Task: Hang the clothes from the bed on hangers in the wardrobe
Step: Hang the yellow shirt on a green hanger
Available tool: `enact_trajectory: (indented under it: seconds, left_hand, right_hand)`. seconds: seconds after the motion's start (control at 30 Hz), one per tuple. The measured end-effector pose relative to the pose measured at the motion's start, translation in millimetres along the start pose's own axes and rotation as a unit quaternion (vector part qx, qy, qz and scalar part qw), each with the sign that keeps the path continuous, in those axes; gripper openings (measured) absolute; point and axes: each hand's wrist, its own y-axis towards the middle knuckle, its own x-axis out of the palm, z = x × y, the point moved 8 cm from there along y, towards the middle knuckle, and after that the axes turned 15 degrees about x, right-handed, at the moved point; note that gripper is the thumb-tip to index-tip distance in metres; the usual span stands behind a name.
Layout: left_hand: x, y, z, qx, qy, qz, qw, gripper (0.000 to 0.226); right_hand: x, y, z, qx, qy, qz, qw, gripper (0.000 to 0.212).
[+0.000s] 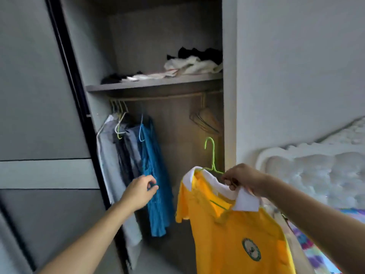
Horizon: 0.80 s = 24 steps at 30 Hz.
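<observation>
At lower right, the right hand (pixel 244 179) pinches the white collar of a yellow shirt (pixel 235 232) on a green hanger (pixel 212 157). The left hand (pixel 140 191), fingers curled, touches a blue garment (pixel 156 175) hanging in the wardrobe (pixel 229 95). The shirt's round green badge (pixel 251 249) is unreadable.

Two bare forearms, left hand (pixel 140 191), right hand (pixel 244 179), sleeveless, ringless

Single head-worn wide-angle view, close in, facing forward and slightly down into the open wardrobe (pixel 158 135), both forearms entering from below, bed (pixel 316 175) at right edge.
</observation>
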Motion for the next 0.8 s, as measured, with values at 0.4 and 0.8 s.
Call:
enact_trajectory:
  seconds: [0.4, 0.8]
  left_hand:
    - [-46.0, 39.6, -145.6, -0.032, 0.007, -0.033, 0.999, 0.013]
    - [-65.5, 214.1, -237.2, 0.003, 0.062, 0.030, 0.998, 0.012]
  right_hand:
    - [74.2, 111.3, -181.6, -0.066, 0.108, 0.109, 0.986, 0.016]
    - [110.9, 319.2, -332.8, -0.097, 0.193, 0.109, 0.970, 0.016]
